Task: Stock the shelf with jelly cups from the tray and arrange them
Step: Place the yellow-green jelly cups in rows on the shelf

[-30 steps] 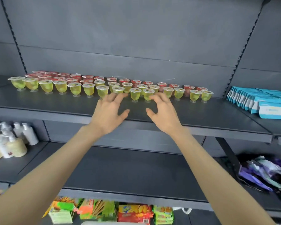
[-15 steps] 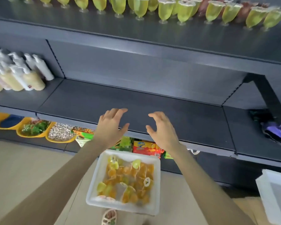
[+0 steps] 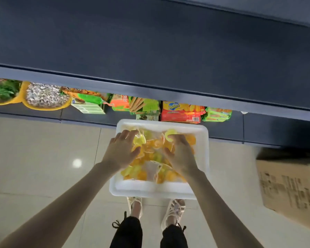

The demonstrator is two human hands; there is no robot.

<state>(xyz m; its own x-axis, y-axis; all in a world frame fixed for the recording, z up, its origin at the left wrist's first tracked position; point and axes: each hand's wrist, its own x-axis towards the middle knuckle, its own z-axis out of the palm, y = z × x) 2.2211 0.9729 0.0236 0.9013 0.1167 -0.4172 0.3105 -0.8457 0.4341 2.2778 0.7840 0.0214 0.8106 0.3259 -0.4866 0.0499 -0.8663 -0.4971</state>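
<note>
Both hands have dropped from in front of the shelves into the tray since half a second ago, and the view has tipped down with them, so the stocked row of jelly cups up top is out of sight. A white tray [image 3: 157, 191] sits on the pale tiled floor [image 3: 43, 158], just near of the bottom shelf's front edge and just beyond the person's feet in pale sandals [image 3: 174, 210]. It holds a loose heap of jelly cups [image 3: 147, 158], orange and yellow-green, lying at all angles.

At the heap's left side, the left hand [image 3: 121, 152] lies palm down, fingers spread and curved, their tips on a yellow-green cup at the far left of the pile; whether it grips that cup, I cannot tell. Opposite it, the right hand [image 3: 182, 154] is also palm down, with fingers bent over the cups near a pale yellow one at the far right; its hold is likewise unclear. The hands are apart, with cups between them.

Above, a dark bare shelf [image 3: 150, 42] fills the far part of the view. Under it, the bottom shelf carries snack boxes [image 3: 183, 112] in red, green and orange, and two yellow bowls [image 3: 47, 96] further left. A cardboard box [image 3: 290, 187] stands on the floor at the right, well apart from the tray.
</note>
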